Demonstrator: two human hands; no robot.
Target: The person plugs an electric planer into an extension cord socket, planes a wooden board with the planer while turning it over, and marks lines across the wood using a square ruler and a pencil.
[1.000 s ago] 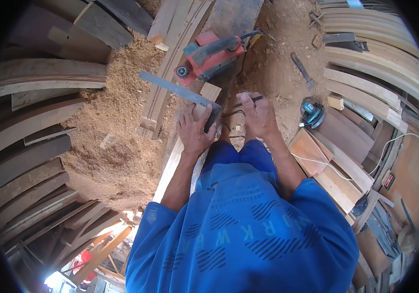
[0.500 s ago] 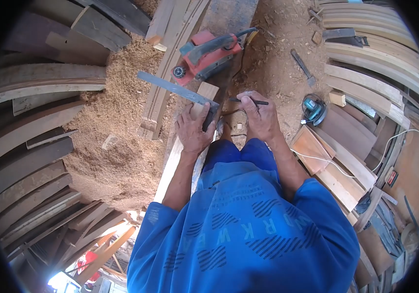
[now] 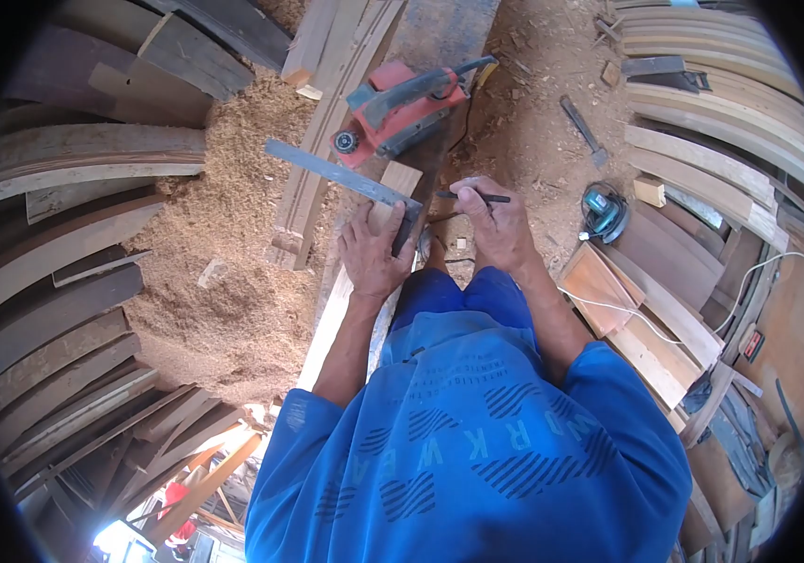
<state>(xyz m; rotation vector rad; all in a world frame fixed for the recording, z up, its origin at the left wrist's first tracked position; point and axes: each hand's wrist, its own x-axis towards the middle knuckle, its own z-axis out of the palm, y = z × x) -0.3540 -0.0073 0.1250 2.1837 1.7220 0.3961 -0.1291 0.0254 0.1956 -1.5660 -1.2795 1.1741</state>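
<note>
My left hand (image 3: 374,258) presses a metal try square (image 3: 332,171) onto a narrow wooden piece (image 3: 401,177), its fingers over the wood and around the square's dark stock. The long blade lies across the wood and sticks out to the left. Just right of the stock, my right hand (image 3: 500,230) pinches a dark pencil (image 3: 498,198) between thumb and fingers. The pencil's tip points left, close to the square and apart from it. Beyond the hands, a red electric planer (image 3: 407,108) rests on the bench.
Long timbers (image 3: 341,103) lie at the left of the bench (image 3: 439,33). Sawdust (image 3: 224,310) covers the floor. On the right are a chisel-like tool (image 3: 582,129), a teal power tool (image 3: 603,211) and a white cord (image 3: 749,274). Stacked boards (image 3: 64,235) line both sides.
My right hand has shifted very slightly left with the pencil, toward the square. My left hand keeps its hold on the square and wood.
</note>
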